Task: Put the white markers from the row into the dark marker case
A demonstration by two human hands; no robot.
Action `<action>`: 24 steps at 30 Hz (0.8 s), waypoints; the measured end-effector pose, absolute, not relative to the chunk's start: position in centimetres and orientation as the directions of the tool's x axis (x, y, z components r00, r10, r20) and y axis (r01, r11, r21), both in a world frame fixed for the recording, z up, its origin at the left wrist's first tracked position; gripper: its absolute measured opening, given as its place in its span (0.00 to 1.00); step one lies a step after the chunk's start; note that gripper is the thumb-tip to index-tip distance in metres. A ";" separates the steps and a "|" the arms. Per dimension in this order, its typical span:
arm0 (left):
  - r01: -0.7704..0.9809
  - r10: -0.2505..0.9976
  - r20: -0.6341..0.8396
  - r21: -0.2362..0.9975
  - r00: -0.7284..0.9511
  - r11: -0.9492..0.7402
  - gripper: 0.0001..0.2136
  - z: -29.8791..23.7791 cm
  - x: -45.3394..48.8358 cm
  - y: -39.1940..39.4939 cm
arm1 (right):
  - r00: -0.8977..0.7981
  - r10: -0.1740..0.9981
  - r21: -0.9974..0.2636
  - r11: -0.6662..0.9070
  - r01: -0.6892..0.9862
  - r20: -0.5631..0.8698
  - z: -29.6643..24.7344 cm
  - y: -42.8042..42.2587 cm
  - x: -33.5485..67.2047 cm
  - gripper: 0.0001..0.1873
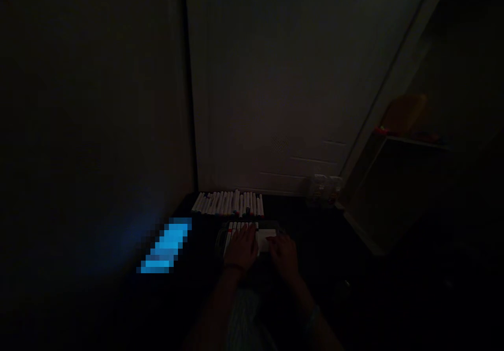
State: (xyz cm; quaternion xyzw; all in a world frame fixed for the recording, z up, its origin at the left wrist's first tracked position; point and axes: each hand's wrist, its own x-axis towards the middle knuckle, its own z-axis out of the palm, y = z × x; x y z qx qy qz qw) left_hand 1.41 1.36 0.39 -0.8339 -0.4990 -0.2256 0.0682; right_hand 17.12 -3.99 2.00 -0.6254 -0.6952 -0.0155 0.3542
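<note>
The picture is very dark. My left hand (241, 248) lies with its fingers stretched over a row of white markers (229, 231) in a shallow, dark-looking case (219, 243). Its fingertips touch the markers near their far ends. My right hand (284, 254) is at the right part of the case, fingers apart and slightly bent, with its fingertips at a pale, flat rectangular piece (268, 233). Whether it presses on that piece or only hovers there is hard to see. Behind the case, many more white markers (228, 204) with coloured ends lie side by side on the dark table.
A glowing, blurred-out blue screen (167, 246) lies to the left. Clear containers (326, 189) stand at the back right against a pale panel (271, 104). Farther right is a box-like piece (394, 193) with a yellowish object (405, 112) on top.
</note>
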 end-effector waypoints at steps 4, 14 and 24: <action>0.874 0.813 0.442 0.119 0.379 -0.472 0.27 0.6 1.4 1.3 | 0.087 0.914 -0.332 0.054 0.942 0.395 3.9 -2.4 16.1 0.13; 0.881 0.833 0.425 0.149 0.353 -0.449 0.29 1.2 1.6 1.1 | 0.098 0.993 -0.303 -0.114 0.946 -0.065 5.2 1.8 14.1 0.24; 0.879 0.836 0.410 0.145 0.364 -0.454 0.27 1.3 1.7 0.8 | 0.097 0.991 -0.301 -0.065 0.951 0.092 4.0 0.7 14.3 0.24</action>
